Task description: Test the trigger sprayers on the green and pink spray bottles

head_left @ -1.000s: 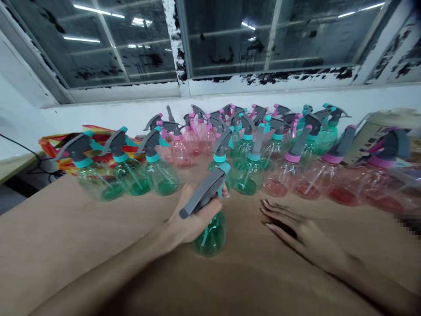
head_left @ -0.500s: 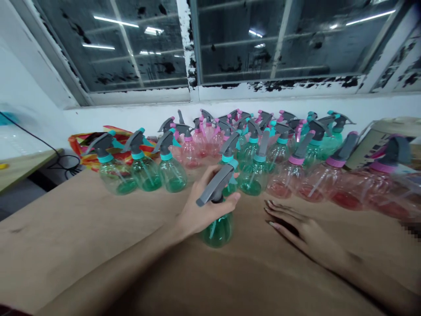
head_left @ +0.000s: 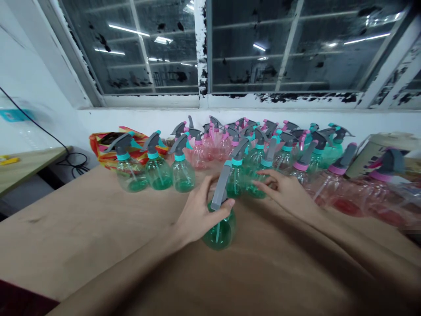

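My left hand (head_left: 200,210) is wrapped round the neck of a green spray bottle (head_left: 219,232) with a grey trigger head, standing on the wooden table. In front of another green spray bottle (head_left: 258,186) in the row, my right hand (head_left: 286,188) is raised with thumb and fingers apart and slightly curled. Whether its fingertips touch that bottle I cannot tell. A further green bottle (head_left: 234,180) stands between the two hands, just behind the held one. All these bottles have turquoise collars and a little green at the bottom.
On the left, several green spray bottles (head_left: 159,175) stand in a row before a red and yellow bag (head_left: 98,149). Pink spray bottles (head_left: 348,202) line the right side, and more crowd near the wall. A beige container (head_left: 378,149) stands behind them. Black cable (head_left: 74,160) hangs at left.
My right hand has risen from the tabletop and moved forward and left to the row of bottles. The held bottle's head has turned to point more away from me. The view has shifted slightly.
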The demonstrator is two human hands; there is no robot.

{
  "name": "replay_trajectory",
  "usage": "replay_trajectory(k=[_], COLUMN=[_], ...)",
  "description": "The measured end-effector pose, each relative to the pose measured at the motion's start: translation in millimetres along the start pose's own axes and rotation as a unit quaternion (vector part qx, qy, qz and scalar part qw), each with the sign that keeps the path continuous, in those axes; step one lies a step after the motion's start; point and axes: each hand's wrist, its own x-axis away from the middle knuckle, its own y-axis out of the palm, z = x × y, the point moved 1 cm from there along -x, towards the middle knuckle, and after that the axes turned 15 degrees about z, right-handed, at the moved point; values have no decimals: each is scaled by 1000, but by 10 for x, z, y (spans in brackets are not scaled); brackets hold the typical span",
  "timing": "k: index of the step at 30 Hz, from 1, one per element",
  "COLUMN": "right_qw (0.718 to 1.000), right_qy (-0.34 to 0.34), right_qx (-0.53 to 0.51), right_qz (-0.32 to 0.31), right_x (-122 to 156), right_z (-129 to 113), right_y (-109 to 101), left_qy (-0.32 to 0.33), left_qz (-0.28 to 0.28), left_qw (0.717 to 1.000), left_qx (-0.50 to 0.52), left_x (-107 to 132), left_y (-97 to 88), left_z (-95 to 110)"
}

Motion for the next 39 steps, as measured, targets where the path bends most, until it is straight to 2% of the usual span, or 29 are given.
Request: replay_trajectory(k=[4, 7, 12, 16, 22, 28, 32, 36, 39], right_qw=[996, 990, 996, 996, 996, 995, 995, 995, 995], right_qy=[80, 121, 91, 88, 85, 84, 60, 10, 0], right_qx=[-36, -51, -1, 12, 30, 46, 67, 93, 93], right_qz=[-31, -52, -5, -11, -19, -30, -35, -21, -24], right_x=[-212, -302, -404, -463, -503, -389, -232, -73, 32], right_z=[-243, -332, -392, -408, -421, -441, -490, -562, -604], right_y=[175, 305, 395, 413, 408, 319, 239, 149, 86], left_qy=[19, 27, 7, 4, 0, -11, -9, -10, -15], left_qz=[37, 41, 72, 92, 100, 128, 129, 116, 108], left_qw=[994, 992, 987, 987, 988, 985, 986, 989, 991], left_qx=[-97, -115, -142, -130, -121, -113, -103, -91, -78], left_x=[25, -3, -210, -443, -682, -839, -877, -822, -671], left_y=[-83, -112, -61, 56, 197, 249, 243, 195, 97], left_z=[-101, -204, -421, -588, -716, -848, -851, -773, -701])
